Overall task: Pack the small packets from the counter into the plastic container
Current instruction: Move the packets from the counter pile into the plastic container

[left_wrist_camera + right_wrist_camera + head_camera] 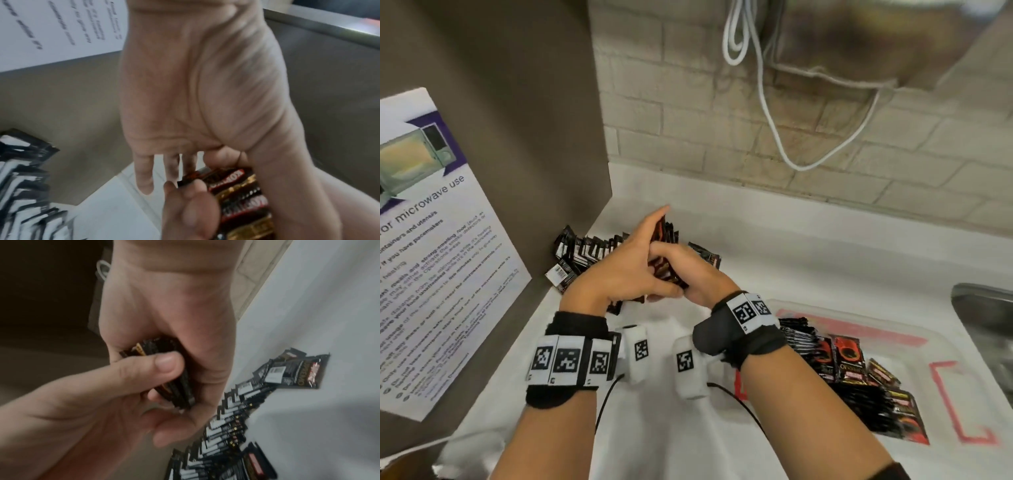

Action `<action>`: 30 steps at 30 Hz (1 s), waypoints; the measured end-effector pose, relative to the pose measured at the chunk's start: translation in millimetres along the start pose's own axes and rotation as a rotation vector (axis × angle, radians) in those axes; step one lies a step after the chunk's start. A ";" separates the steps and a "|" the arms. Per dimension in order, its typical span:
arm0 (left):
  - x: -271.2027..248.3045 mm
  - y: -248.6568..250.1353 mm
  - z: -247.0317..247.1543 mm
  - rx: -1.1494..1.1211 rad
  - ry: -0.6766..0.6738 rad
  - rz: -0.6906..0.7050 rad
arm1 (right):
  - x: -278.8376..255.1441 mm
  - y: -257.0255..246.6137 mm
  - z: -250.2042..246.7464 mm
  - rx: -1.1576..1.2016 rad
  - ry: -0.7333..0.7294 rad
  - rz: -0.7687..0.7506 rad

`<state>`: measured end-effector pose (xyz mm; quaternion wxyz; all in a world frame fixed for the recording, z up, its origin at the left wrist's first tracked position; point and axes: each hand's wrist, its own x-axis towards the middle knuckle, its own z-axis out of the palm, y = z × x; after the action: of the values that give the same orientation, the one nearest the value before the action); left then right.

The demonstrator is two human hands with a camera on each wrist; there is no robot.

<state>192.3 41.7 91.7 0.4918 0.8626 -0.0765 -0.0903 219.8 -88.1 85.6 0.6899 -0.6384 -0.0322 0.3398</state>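
Observation:
Between my two hands is a stack of small dark red-and-black packets (662, 240), lifted just above the white counter (808, 240). My left hand (626, 263) lays its straight fingers along the stack's left face and pinches it with the thumb. My right hand (698, 274) curls its fingers round the stack from the right. The stack (242, 194) shows gold and red print in the left wrist view, and its edges (176, 386) show in the right wrist view. A long row of packets (582, 253) lies on the counter behind my hands. The clear plastic container (893, 329) at the right holds several packets (849, 363).
A brown panel with a microwave notice (431, 240) closes off the left. A brick wall runs along the back, with a white cable (774, 120) hanging in front of it. A metal sink edge (983, 308) sits beyond the container. One loose packet (705, 255) lies behind my right hand.

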 end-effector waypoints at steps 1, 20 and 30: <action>0.4 6.3 2.9 0.022 -0.012 0.034 | -7.0 -3.1 -5.0 0.022 -0.001 -0.013; 7.8 126.5 147.5 0.236 0.092 0.583 | -156.2 -5.8 -131.0 0.567 0.543 -0.517; 5.5 143.1 215.3 0.105 0.000 0.494 | -230.6 49.8 -182.9 0.154 0.753 -0.445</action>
<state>141.7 -211.5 107.1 0.4536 0.8420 -0.2897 0.0366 109.1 -365.0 97.0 0.7554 -0.6419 0.1103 -0.0717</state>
